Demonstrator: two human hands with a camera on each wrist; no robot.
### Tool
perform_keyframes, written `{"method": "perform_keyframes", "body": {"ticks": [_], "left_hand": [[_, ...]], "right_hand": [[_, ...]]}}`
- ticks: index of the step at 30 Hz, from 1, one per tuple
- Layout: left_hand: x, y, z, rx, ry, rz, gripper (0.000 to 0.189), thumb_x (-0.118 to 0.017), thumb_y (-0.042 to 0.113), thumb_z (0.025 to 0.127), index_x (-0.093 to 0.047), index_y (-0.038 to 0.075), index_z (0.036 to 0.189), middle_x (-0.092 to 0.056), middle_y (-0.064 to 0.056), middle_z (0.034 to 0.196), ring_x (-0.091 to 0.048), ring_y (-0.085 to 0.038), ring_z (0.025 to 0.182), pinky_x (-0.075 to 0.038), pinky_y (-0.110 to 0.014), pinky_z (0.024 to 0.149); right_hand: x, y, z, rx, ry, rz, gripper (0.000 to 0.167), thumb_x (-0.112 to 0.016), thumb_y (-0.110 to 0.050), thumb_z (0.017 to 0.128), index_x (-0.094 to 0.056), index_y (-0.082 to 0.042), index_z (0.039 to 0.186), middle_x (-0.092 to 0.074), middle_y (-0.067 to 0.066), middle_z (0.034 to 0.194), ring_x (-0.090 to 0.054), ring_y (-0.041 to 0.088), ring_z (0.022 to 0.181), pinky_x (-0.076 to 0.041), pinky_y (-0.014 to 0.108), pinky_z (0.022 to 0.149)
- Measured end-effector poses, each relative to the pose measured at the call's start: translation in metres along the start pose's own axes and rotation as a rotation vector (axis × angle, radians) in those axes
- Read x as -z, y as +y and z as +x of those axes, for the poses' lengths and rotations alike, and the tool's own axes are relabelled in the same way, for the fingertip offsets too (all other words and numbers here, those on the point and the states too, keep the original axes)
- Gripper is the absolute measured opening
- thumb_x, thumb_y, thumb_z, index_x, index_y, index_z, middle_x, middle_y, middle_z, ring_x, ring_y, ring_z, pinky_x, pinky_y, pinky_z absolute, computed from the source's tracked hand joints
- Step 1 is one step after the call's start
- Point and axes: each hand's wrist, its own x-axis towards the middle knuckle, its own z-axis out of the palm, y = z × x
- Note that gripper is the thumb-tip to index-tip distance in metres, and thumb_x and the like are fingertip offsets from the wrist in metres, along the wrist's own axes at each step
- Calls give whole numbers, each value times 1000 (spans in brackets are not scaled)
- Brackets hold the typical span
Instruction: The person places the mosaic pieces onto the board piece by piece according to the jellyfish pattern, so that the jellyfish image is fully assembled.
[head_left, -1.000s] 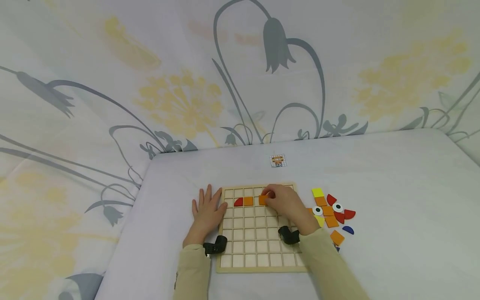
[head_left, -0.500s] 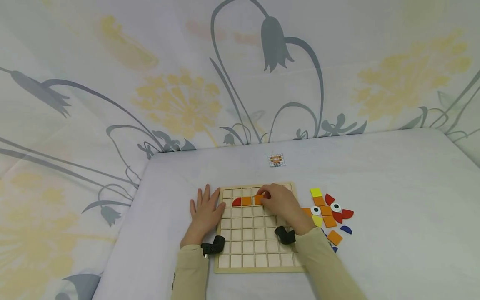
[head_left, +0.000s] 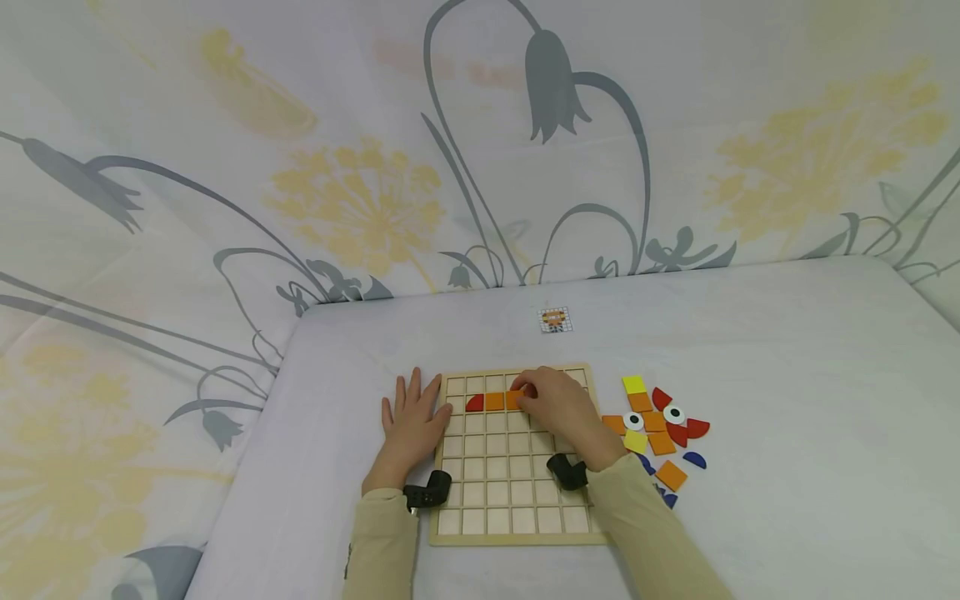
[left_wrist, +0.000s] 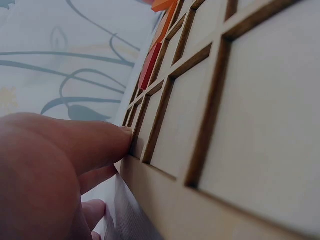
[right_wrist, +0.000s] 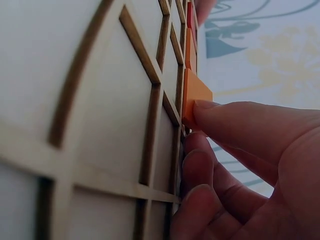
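A wooden grid board (head_left: 521,540) lies flat on the white-covered surface. In its second row from the far side sit a red quarter-circle tile (head_left: 476,404) and, to its right, an orange square tile (head_left: 495,402). My right hand (head_left: 558,404) pinches another orange square tile (right_wrist: 196,95) right beside that one, thumb on its face; in the right wrist view it stands a little proud of its neighbour. My left hand (head_left: 408,429) lies with fingers spread along the board's left edge, and its thumb (left_wrist: 107,142) touches the rim.
Loose tiles lie right of the board: a yellow square (head_left: 633,384), several orange squares (head_left: 671,476), red pieces (head_left: 698,428), blue pieces (head_left: 694,459) and two white discs with black dots (head_left: 673,414). A small printed pattern card (head_left: 555,320) lies beyond the board.
My right hand has moved slightly left, bringing the pinched orange tile up beside the other orange square. The left hand stays on the board's edge.
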Motion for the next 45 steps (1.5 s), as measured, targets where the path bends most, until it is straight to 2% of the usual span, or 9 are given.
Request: {"method": "perform_keyframes", "body": {"ticks": [12, 18, 25, 32, 38, 45], "left_hand": [[0, 1, 2, 3, -6, 17, 53, -44, 31, 92, -31, 12, 140, -6, -14, 148, 7, -34, 133, 7, -56, 99], [-1, 1, 3, -1, -7, 12, 53, -44, 32, 92, -31, 13, 140, -6, -14, 148, 7, -33, 134, 7, -55, 100], [0, 1, 3, -4, -13, 6, 53, -44, 32, 92, -31, 12, 140, -6, -14, 148, 7, -33, 134, 7, -55, 100], [1, 2, 2, 13, -23, 9, 53, -42, 34, 92, -31, 14, 140, -5, -13, 149, 8, -32, 134, 8, -55, 100], [0, 0, 1, 17, -25, 4, 53, -43, 34, 92, -31, 14, 140, -5, -12, 149, 8, -32, 134, 9, -55, 100], [1, 1, 0, 1, -15, -13, 52, -44, 31, 92, -32, 12, 139, -7, -15, 148, 7, -34, 133, 8, -56, 99]], "right_hand": [[0, 4, 1, 15, 18, -4, 10, -62, -16, 82, -65, -16, 91, -52, -4, 75, -44, 13, 67, -38, 28, 61], [1, 7, 1, 18, 13, 27, 11, -60, -18, 83, -65, -17, 93, -53, -5, 76, -46, 13, 68, -39, 29, 63], [13, 13, -1, 15, 5, 143, 18, -57, -26, 87, -65, -17, 101, -59, -5, 83, -52, 13, 73, -43, 31, 68], [26, 21, -5, 46, -17, 159, 20, -53, -27, 90, -63, -17, 104, -60, -5, 87, -53, 11, 74, -43, 30, 68], [36, 31, -10, 13, 20, 220, 21, -54, -28, 90, -62, -15, 105, -62, -1, 86, -55, 14, 68, -44, 30, 64], [43, 41, -16, -30, 18, 204, 24, -53, -29, 90, -61, -14, 106, -61, 0, 83, -53, 14, 71, -43, 31, 66]]}}
